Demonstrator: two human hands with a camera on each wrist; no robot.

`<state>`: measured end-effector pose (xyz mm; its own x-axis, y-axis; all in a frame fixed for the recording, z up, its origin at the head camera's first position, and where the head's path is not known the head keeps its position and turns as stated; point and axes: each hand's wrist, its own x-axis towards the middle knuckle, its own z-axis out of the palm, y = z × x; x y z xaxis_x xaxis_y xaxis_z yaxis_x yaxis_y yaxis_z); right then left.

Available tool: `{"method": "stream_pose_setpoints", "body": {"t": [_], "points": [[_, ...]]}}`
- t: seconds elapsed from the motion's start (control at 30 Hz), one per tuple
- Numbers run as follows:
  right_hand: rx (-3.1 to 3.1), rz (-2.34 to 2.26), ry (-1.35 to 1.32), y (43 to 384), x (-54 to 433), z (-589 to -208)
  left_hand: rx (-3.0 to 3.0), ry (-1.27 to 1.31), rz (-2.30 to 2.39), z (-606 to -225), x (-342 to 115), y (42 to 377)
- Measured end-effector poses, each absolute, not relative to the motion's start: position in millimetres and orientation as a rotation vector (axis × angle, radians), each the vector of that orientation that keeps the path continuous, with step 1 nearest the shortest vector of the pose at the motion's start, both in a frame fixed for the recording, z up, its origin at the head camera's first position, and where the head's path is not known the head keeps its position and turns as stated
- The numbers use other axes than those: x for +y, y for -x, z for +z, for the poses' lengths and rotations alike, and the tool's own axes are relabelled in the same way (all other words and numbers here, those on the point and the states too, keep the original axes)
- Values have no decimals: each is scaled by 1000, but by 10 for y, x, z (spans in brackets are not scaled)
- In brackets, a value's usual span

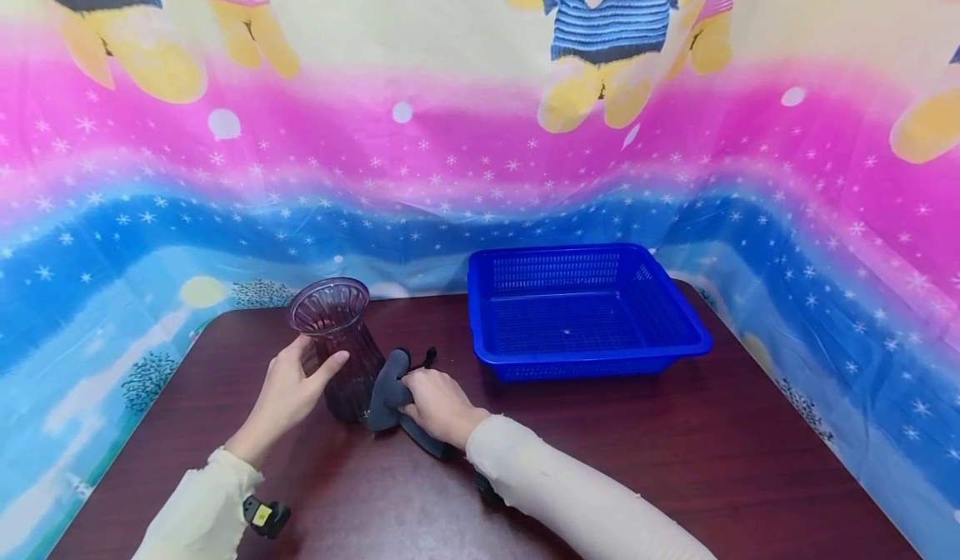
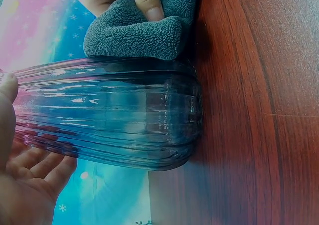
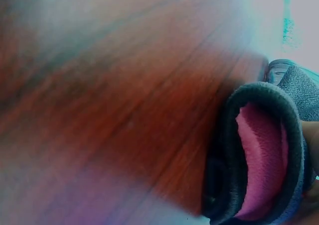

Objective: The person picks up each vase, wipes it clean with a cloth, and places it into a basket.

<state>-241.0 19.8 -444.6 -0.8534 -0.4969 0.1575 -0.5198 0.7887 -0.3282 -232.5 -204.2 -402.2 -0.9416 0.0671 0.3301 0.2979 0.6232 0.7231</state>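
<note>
Wrapping around the vase (image 1: 352, 383) just below its flared rim, the left hand (image 1: 291, 387) sets its thumb on the near side and its fingers behind. To that grip's right, the right hand (image 1: 441, 408) pinches a bunched cloth (image 1: 387, 395) and holds it against the lower body of the vase. The vase stands roughly upright below the left grip, its base appearing to meet the table (image 1: 750, 468).

It looks like glass, so it is probably fairly heavy for its bulk, stiff, slippery where smooth and easily chipped at the lip. The narrower neck seems the sound place to take hold, since the flare above would check a sliding grip; a second hand low on the body would steady it. The cloth should be light, limp and forgiving, best gathered into a thick fold.

Clear and purplish, the vase carries lengthwise ribs that catch bright streaks, and its bottom edge is rounded. The cloth is dark grey with a looped, towel-like pile; nearer the right wrist, its fold opens to a pink inner face. Beyond the right grip and further right sits a blue basket (image 1: 592, 357), apparently plastic, rectangular, with latticed sides. The table shows a reddish-brown wood grain.
</note>
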Motion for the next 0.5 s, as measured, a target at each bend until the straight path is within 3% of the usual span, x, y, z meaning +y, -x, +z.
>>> {"method": "stream_pose_setpoints", "body": {"t": [0.5], "points": [[-2894,552,-837,2400,197,-4424,-2588,284,-1218,-4007,-2040,2319]]}}
